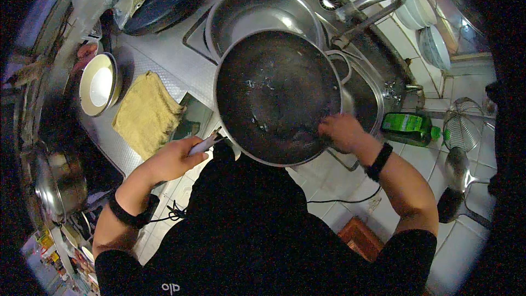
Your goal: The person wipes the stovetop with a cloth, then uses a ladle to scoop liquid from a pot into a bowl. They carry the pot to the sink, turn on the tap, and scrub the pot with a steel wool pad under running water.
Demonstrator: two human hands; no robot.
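A large dark wok (271, 90) is held over the double-bowl steel sink in front of me, its inside wet with small glints. My left hand (174, 158) is closed around the wok's long handle (205, 144) at the lower left. Across the pan, a loop-shaped helper handle (343, 65) sticks out at the upper right. My right hand (343, 131) reaches over the right side of the rim, with curled, slightly blurred fingers against the inner wall. Whether those fingers hold a scrubber or cloth is hidden.
Behind the wok lies the sink bowl (263, 12), with a curved faucet (370, 4) to its right. A yellow cloth (148, 111) and stacked bowls (96, 84) rest on the left counter. A green detergent bottle (411, 128) and a wire skimmer (462, 125) are at right.
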